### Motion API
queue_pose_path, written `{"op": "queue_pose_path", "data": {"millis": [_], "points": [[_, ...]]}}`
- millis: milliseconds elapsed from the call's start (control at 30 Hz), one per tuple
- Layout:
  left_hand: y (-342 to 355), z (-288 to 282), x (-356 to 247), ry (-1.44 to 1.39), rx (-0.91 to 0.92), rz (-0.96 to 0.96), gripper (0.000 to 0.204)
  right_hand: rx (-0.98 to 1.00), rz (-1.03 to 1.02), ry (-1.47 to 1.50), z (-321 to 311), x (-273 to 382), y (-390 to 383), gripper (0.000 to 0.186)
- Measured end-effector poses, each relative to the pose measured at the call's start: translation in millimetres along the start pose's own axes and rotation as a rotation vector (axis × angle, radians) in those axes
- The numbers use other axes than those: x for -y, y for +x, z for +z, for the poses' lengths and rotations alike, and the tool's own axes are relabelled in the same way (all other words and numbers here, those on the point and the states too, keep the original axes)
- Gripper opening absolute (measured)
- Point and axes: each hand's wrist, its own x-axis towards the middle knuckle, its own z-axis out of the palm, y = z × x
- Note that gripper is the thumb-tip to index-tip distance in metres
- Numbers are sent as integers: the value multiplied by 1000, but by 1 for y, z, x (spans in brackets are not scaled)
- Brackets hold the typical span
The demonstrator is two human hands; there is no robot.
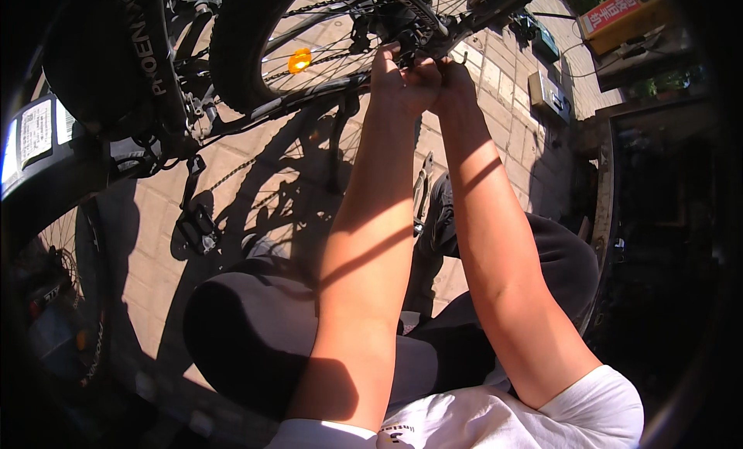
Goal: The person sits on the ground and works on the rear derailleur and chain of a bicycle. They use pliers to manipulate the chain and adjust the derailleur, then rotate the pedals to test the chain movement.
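Observation:
Both my arms reach forward to the hub area (402, 35) of a black bicycle wheel. My left hand (402, 85) is at the frame end beside the hub, its fingers curled in among the dark parts. Close against it, my right hand (455, 85) has its fingers bent at the same spot. What either hand grips is hidden by the fingers and shadow. The tire (236, 62) stands to the left of my hands, with an orange reflector (299, 60) on the spokes. A dark frame tube (309, 93) runs just below the wheel.
A metal tool (422, 187) lies on the paving beside my shoe (441, 213). A pedal (200, 228) hangs at the left, near another black vehicle (85, 159). To the right are a grey box (548, 95), a green case (544, 42) and a dark cabinet edge (605, 193).

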Motion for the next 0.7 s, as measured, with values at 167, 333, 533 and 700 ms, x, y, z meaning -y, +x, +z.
{"op": "queue_pose_path", "data": {"millis": [167,333,533,700], "points": [[2,-1,-5,-45,41,-95,35,41,8,33,9,-1,-13,33],[3,0,-10,38,55,-159,40,5,72,-33,13,4,-17,36],[8,-4,-13,41,64,-167,44,74,127,-42,15,7,-18,37],[2,-3,-8,60,80,-120,42,76,110,-48,1,10,-7,37]]}}
